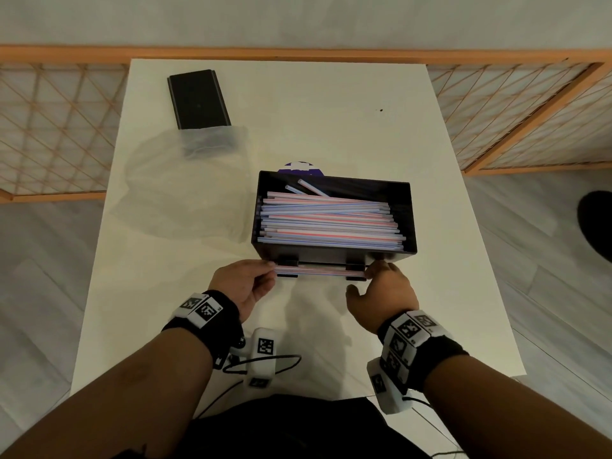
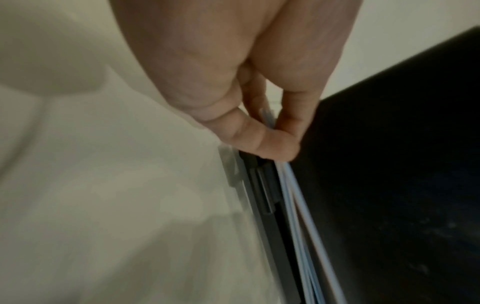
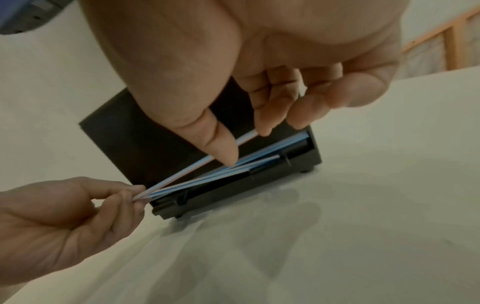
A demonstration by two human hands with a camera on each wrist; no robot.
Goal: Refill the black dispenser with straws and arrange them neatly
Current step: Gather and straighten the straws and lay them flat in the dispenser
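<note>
The black dispenser stands open-topped in the middle of the white table, filled with a stack of red- and blue-striped straws; two lie askew at the back. A few straws lie across its front tray. My left hand pinches their left ends, and my right hand pinches the right end. In the right wrist view my right hand pinches one straw lifted off the tray, and the left hand holds the bundle's ends. The left wrist view has my left hand pinching the straws beside the dispenser's wall.
The dispenser's black lid lies at the table's far left, and a crumpled clear plastic bag lies in front of it. A purple round object peeks out behind the dispenser. A wooden lattice screen borders the far side. A marker block with a cable sits near the front edge.
</note>
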